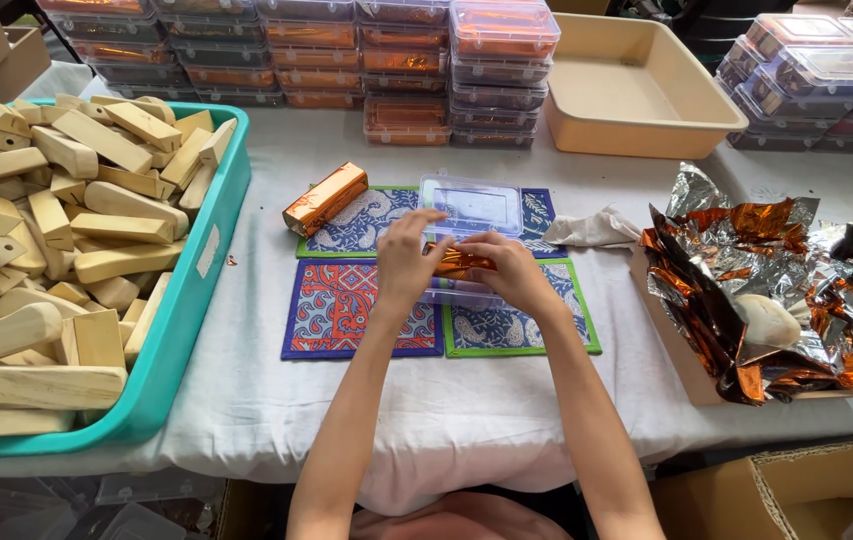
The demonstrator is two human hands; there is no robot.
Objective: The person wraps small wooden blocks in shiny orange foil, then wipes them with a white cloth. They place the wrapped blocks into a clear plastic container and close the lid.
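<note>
Head view: both hands are seen over the patterned mats point(346, 310) on the cloth-covered bench point(366, 410)
Hands: left hand point(404, 262) and right hand point(514, 275) are closed together on one copper-foil-wrapped block point(458, 262), held over a clear plastic box point(470, 212)
Done: a second wrapped block point(325, 198) lies finished beside the box; filled boxes point(406, 60) are stacked behind
Left: judged plenty; bare wooden blocks point(66, 230) fill the teal bin point(201, 300)
Materials: foil sheets point(746, 270) are crinkled and shiny; wood is pale and smooth

Head camera looks steeply down, close over the table point(506, 400); facing forward.
</note>
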